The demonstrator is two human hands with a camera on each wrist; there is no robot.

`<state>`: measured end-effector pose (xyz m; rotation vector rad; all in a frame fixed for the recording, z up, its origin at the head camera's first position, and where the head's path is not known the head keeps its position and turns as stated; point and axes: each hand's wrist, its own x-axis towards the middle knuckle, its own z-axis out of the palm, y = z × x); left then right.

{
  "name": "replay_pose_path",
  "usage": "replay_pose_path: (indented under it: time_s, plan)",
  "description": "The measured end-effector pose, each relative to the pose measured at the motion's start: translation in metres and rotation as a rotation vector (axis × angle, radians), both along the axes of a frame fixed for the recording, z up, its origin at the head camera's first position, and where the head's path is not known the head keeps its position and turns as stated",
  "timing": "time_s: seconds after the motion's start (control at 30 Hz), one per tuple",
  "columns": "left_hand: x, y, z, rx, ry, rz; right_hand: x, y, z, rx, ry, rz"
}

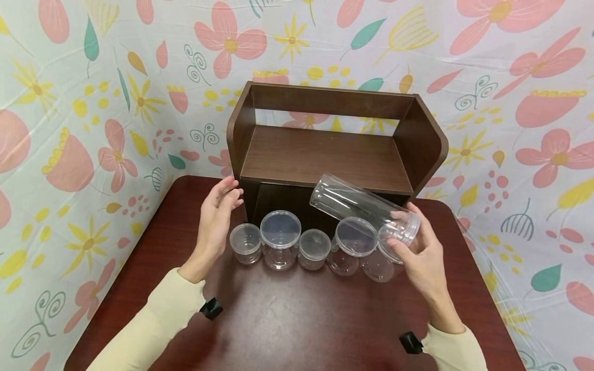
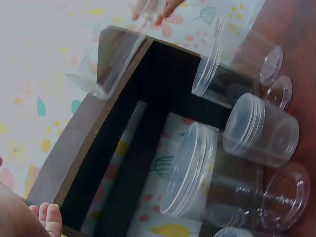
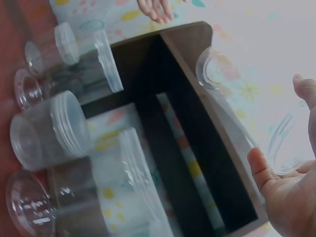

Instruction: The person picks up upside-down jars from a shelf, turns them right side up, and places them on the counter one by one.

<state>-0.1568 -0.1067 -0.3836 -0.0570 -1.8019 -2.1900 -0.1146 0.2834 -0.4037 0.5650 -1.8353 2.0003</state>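
My right hand (image 1: 424, 257) grips a tall clear plastic jar (image 1: 350, 198) round its lidded end, thumb on the near side. The jar is tilted, its base pointing up and left in front of the shelf. In the right wrist view the jar's lid (image 3: 289, 143) lies between thumb and fingers. My left hand (image 1: 214, 221) is raised by the shelf's left side, fingers loosely bent, holding nothing. Below, a row of lidded clear jars stands on the table: a small jar (image 1: 246, 243), a tall jar (image 1: 280, 237), another small jar (image 1: 314, 250), and a tall jar (image 1: 355, 239) toward the right.
Behind the jars stands a brown wooden shelf (image 1: 325, 154) with an upper board and a dark lower compartment. Another clear jar (image 1: 378, 265) ends the row at the right, partly hidden. The reddish table (image 1: 297, 324) extends in front. Flower-patterned cloth (image 1: 116, 103) hangs around.
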Motion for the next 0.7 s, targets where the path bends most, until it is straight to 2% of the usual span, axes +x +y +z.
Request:
replay_pose_path:
  time_s: [0.23,0.4,0.7]
  plan:
    - [-0.008,-0.009,0.005,-0.092,0.02,0.072,0.003,0.02,0.016,-0.013,0.02,-0.025]
    - [-0.019,-0.016,0.004,-0.168,0.026,0.081,0.001,0.034,0.027,-0.052,0.103,-0.006]
    - [-0.038,-0.018,0.005,-0.243,0.006,0.064,0.0,0.064,0.051,-0.068,0.168,-0.111]
